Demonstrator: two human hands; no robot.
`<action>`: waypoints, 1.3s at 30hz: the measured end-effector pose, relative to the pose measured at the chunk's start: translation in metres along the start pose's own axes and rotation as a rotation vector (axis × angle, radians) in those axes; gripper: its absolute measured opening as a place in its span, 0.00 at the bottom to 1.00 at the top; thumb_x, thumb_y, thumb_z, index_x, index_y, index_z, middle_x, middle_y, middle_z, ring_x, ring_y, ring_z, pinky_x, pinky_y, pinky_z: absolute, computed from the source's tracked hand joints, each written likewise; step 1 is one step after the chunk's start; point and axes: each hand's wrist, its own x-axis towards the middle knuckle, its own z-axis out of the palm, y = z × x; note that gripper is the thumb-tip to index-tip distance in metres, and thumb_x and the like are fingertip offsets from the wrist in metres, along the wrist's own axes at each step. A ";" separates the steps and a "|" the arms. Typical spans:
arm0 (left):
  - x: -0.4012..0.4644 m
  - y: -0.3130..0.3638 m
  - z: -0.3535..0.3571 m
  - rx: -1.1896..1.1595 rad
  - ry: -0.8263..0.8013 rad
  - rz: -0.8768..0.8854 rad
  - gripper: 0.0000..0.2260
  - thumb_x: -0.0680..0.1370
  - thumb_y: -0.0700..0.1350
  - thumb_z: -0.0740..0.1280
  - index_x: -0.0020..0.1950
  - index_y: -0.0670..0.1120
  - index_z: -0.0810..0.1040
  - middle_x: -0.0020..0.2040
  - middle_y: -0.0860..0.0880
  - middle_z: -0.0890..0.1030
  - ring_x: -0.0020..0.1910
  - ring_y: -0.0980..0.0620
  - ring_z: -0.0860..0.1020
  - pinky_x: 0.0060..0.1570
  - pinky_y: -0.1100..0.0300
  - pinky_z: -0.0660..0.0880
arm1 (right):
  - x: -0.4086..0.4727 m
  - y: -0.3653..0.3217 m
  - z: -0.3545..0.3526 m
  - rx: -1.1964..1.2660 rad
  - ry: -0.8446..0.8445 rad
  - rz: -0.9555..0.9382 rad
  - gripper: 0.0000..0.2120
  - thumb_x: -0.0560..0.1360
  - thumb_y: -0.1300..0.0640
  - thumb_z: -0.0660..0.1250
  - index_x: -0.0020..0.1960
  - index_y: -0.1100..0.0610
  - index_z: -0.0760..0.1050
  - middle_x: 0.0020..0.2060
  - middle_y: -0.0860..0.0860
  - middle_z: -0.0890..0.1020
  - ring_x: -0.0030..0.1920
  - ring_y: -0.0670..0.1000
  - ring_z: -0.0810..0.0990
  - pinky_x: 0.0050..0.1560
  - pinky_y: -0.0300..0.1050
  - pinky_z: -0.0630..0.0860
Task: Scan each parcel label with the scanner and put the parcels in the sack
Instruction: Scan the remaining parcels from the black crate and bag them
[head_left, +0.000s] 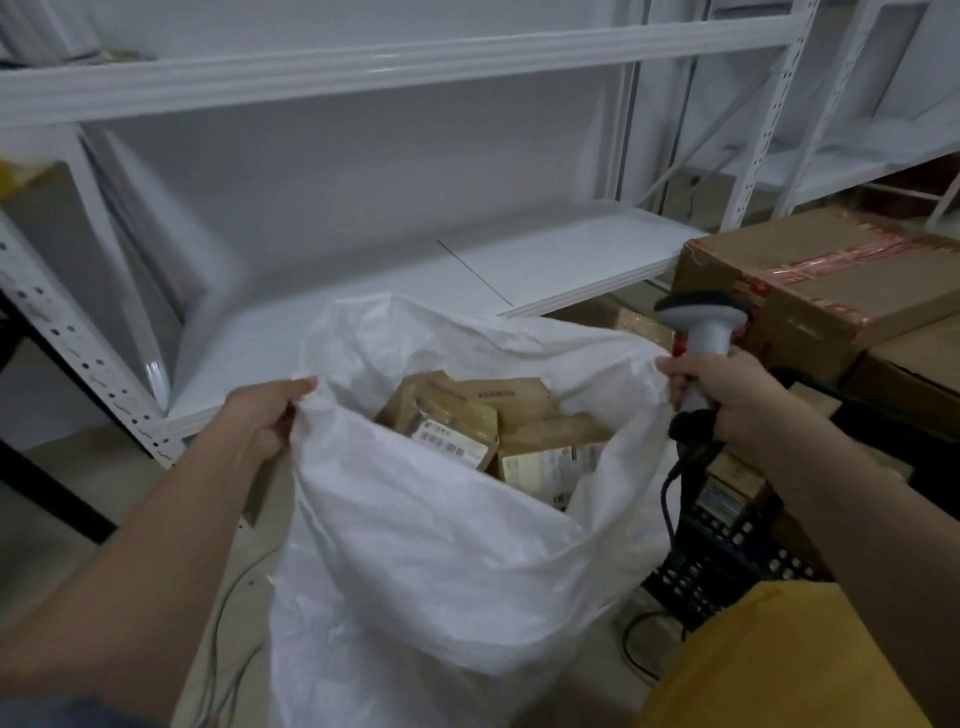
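A big white woven sack (431, 545) stands open in front of me on the floor. Inside it lie several brown cardboard parcels (493, 431) with white barcode labels facing up. My left hand (265, 415) grips the sack's left rim. My right hand (727, 395) holds the grey handheld scanner (706, 322) by its handle, head pointing up and away, and also pinches the sack's right rim against it. A dark cable hangs down from the scanner's handle.
White metal shelving (363, 291) stands behind the sack, its lowest shelf bare. Large cardboard boxes with red tape (831, 280) are stacked at right. A black perforated crate (727, 556) holding parcels sits below my right arm. Yellow cloth (779, 660) shows at bottom right.
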 end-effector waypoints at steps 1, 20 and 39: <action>-0.001 -0.010 0.001 0.059 -0.014 -0.046 0.05 0.79 0.35 0.65 0.42 0.39 0.75 0.25 0.46 0.80 0.27 0.48 0.80 0.22 0.59 0.77 | -0.001 0.006 0.001 -0.103 0.006 0.063 0.10 0.74 0.66 0.71 0.53 0.63 0.73 0.28 0.55 0.74 0.28 0.50 0.72 0.34 0.45 0.73; 0.013 -0.049 0.007 0.254 0.047 -0.083 0.08 0.76 0.41 0.71 0.45 0.37 0.77 0.50 0.38 0.80 0.43 0.43 0.79 0.54 0.49 0.77 | 0.003 0.012 -0.016 -0.264 0.014 0.215 0.14 0.75 0.56 0.72 0.35 0.62 0.75 0.29 0.55 0.74 0.31 0.53 0.72 0.45 0.51 0.76; 0.058 -0.072 0.012 0.350 0.280 -0.164 0.08 0.77 0.33 0.65 0.37 0.39 0.71 0.33 0.42 0.72 0.23 0.52 0.73 0.18 0.67 0.66 | 0.025 0.007 0.049 -0.557 -0.061 0.146 0.14 0.79 0.62 0.66 0.62 0.65 0.70 0.39 0.57 0.74 0.35 0.51 0.73 0.41 0.43 0.76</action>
